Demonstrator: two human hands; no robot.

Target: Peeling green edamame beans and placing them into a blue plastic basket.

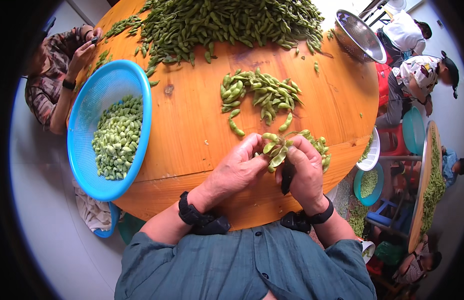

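Note:
My left hand [241,161] and my right hand [304,168] meet over the near part of the round wooden table [183,135]. Between their fingers is a cluster of green soybean pods [277,150], gripped from both sides. A black object [287,177] lies against my right hand's fingers; its kind is unclear. More pods [325,150] show just beyond that hand, partly hidden by it. A loose group of pods [269,92] lies on the wood ahead of my hands. At the left, a blue plastic colander [146,112] holds shelled green beans [117,142].
A large heap of pods [232,22] covers the table's far side. A metal colander [361,37] stands at the far right edge. One person [53,75] sits at the left; several others are at the right, near another table [423,180] and a teal basin [380,187].

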